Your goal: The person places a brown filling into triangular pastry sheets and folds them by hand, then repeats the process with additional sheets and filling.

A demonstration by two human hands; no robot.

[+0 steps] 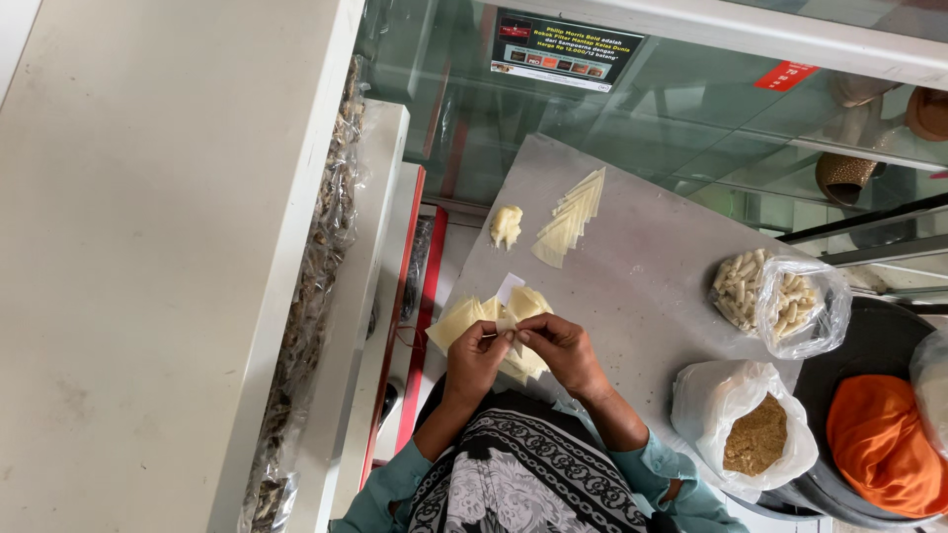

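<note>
Left hand [476, 357] and right hand [561, 353] together at the near edge of the grey counter [652, 286], fingertips of both pinched shut on one small pale wrapper piece [507, 324] held just above a loose heap of pale yellow wrappers [464, 318]. Farther off on the counter: a lump of pale dough [506, 226] beside a fanned stack of cut wrapper strips [571, 219]. To the right: a clear bag of rolled pieces [765, 292], an open white bag of brown crumbs [755, 434], an orange cloth [881, 444].
</note>
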